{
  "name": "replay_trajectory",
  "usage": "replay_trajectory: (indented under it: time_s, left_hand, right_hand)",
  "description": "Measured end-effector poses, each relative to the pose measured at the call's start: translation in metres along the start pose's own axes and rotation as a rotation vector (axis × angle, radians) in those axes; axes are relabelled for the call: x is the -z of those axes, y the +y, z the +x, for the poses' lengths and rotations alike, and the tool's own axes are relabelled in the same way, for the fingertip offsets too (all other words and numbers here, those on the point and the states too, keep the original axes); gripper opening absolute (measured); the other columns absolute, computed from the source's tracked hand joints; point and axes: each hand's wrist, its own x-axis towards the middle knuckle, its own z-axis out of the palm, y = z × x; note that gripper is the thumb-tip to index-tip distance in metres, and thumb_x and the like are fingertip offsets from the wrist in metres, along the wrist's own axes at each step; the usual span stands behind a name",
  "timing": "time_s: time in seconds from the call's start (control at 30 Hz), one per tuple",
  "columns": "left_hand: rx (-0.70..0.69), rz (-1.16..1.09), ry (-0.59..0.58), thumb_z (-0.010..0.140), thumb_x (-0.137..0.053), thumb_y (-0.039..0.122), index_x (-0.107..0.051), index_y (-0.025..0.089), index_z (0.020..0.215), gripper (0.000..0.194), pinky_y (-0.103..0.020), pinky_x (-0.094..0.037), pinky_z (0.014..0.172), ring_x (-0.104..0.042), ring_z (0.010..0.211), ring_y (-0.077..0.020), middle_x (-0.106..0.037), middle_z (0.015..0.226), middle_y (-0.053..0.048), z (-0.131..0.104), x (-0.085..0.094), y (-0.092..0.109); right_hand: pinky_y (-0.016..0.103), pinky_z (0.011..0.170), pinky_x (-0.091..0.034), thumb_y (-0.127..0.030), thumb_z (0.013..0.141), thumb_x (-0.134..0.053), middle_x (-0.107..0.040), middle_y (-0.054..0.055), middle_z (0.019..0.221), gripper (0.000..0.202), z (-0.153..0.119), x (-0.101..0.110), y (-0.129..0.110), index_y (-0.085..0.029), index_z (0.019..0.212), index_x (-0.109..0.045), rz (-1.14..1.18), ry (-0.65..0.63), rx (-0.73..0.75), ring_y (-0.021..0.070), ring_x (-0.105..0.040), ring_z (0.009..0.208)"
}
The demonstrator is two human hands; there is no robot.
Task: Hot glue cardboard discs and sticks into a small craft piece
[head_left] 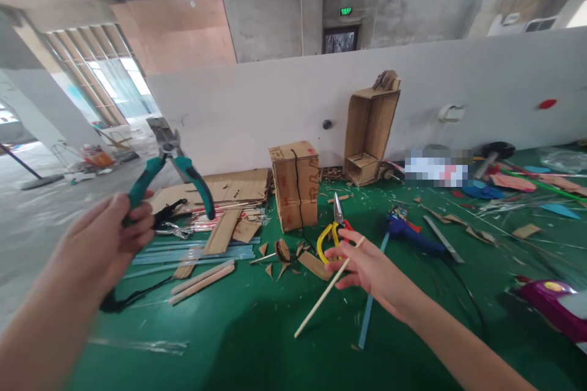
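My left hand (107, 235) is closed round one teal handle of a pair of cutting pliers (187, 166), raised above the table with the handles spread. Between the fingers of my right hand (367, 269) is a thin wooden stick (316, 304), slanting down to the left. Just behind that hand lie scissors (338, 211) with yellow and red handles, partly hidden by the fingers. A small cardboard wheel (282, 250) on a stick rests to the left of them. Farther back stands a closed cardboard box (295, 195) with a dark cord down its front.
An open cardboard frame (373, 128) leans by the white partition (257, 110). Blue strips (192, 255) and wooden sticks (202, 283) lie on the left of the green table (220, 342). On the right are a blue glue gun (415, 235), its cable, and a purple object (550, 308).
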Motion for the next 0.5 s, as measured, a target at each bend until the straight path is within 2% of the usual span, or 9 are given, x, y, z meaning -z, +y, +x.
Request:
replay_trajectory:
  time_s: [0.07, 0.13, 0.17, 0.23, 0.27, 0.3, 0.33, 0.43, 0.5]
  left_hand:
    - [0.182, -0.296, -0.094, 0.090, -0.024, 0.033, -0.049, 0.012, 0.085, 0.033, -0.011, -0.015, 0.036, -0.020, 0.039, -0.0015, -0.023, 0.054, 0.006, -0.015, -0.024, -0.006]
    - [0.347, -0.422, -0.125, 0.086, -0.037, 0.037, -0.046, 0.016, 0.078, 0.025, -0.012, -0.011, 0.034, -0.017, 0.037, -0.0015, -0.021, 0.053, 0.007, -0.030, -0.048, -0.017]
    - [0.401, -0.457, -0.173, 0.084, -0.041, 0.038, -0.045, 0.016, 0.076, 0.024, -0.013, -0.013, 0.033, -0.018, 0.038, -0.0016, -0.023, 0.054, 0.007, -0.039, -0.059, -0.024]
    - [0.428, -0.488, -0.188, 0.079, -0.049, 0.042, -0.044, 0.017, 0.075, 0.026, -0.013, -0.015, 0.033, -0.019, 0.038, -0.0014, -0.026, 0.055, 0.007, -0.056, -0.076, -0.038]
    - [0.461, -0.480, -0.200, 0.076, -0.052, 0.043, -0.045, 0.017, 0.075, 0.028, -0.013, -0.016, 0.033, -0.020, 0.038, -0.0014, -0.026, 0.055, 0.008, -0.064, -0.082, -0.045]
    - [0.475, -0.473, -0.196, 0.075, -0.054, 0.045, -0.045, 0.017, 0.076, 0.029, -0.013, -0.016, 0.033, -0.021, 0.038, -0.0014, -0.026, 0.055, 0.008, -0.073, -0.087, -0.051]
    - [0.495, -0.462, -0.211, 0.074, -0.054, 0.047, -0.046, 0.017, 0.077, 0.031, -0.013, -0.017, 0.033, -0.021, 0.038, -0.0014, -0.027, 0.056, 0.008, -0.082, -0.092, -0.057]
    - [0.552, -0.340, -0.370, 0.074, -0.049, 0.053, -0.047, 0.018, 0.080, 0.036, -0.014, -0.017, 0.033, -0.021, 0.037, -0.0017, -0.028, 0.054, 0.008, -0.112, -0.103, -0.070]
    - [0.486, -0.192, -0.475, 0.075, -0.048, 0.052, -0.048, 0.018, 0.079, 0.034, -0.015, -0.023, 0.034, -0.027, 0.038, -0.0036, -0.032, 0.052, 0.008, -0.130, -0.113, -0.076]
  right_hand:
    - [0.034, 0.061, -0.052, -0.042, 0.075, -0.054, -0.049, 0.014, 0.115, 0.070, 0.002, 0.002, 0.004, -0.019, 0.131, -0.018, -0.191, 0.007, 0.028, 0.0231, -0.055, 0.094]
    - [0.038, 0.073, -0.051, -0.046, 0.076, -0.050, -0.034, 0.013, 0.131, 0.068, 0.003, 0.007, 0.007, -0.022, 0.133, -0.021, -0.417, 0.057, 0.172, 0.0254, -0.047, 0.107]
    - [0.041, 0.082, -0.046, -0.046, 0.076, -0.050, -0.030, 0.011, 0.134, 0.065, 0.003, 0.009, 0.007, -0.024, 0.132, -0.024, -0.532, 0.120, 0.279, 0.0259, -0.042, 0.112]
    - [0.045, 0.097, -0.032, -0.044, 0.077, -0.050, -0.031, 0.008, 0.134, 0.058, 0.001, 0.013, 0.006, -0.025, 0.129, -0.032, -0.688, 0.245, 0.503, 0.0260, -0.032, 0.120]
    - [0.045, 0.100, -0.027, -0.043, 0.078, -0.049, -0.034, 0.008, 0.133, 0.054, 0.000, 0.014, 0.005, -0.026, 0.127, -0.035, -0.706, 0.232, 0.556, 0.0251, -0.030, 0.122]
    - [0.045, 0.101, -0.024, -0.043, 0.079, -0.048, -0.037, 0.008, 0.131, 0.050, -0.001, 0.014, 0.005, -0.026, 0.125, -0.038, -0.673, 0.157, 0.556, 0.0240, -0.030, 0.122]
    - [0.045, 0.101, -0.024, -0.044, 0.080, -0.046, -0.040, 0.008, 0.128, 0.047, -0.002, 0.012, 0.005, -0.026, 0.124, -0.040, -0.588, 0.021, 0.498, 0.0229, -0.034, 0.120]
    - [0.044, 0.097, -0.030, -0.053, 0.081, -0.040, -0.045, 0.011, 0.125, 0.051, -0.008, 0.002, 0.012, -0.023, 0.123, -0.042, -0.117, -0.444, 0.188, 0.0223, -0.044, 0.113]
    - [0.044, 0.096, -0.030, -0.057, 0.077, -0.044, -0.045, 0.011, 0.126, 0.058, -0.015, -0.006, 0.019, -0.023, 0.124, -0.042, 0.153, -0.626, 0.053, 0.0239, -0.042, 0.115]
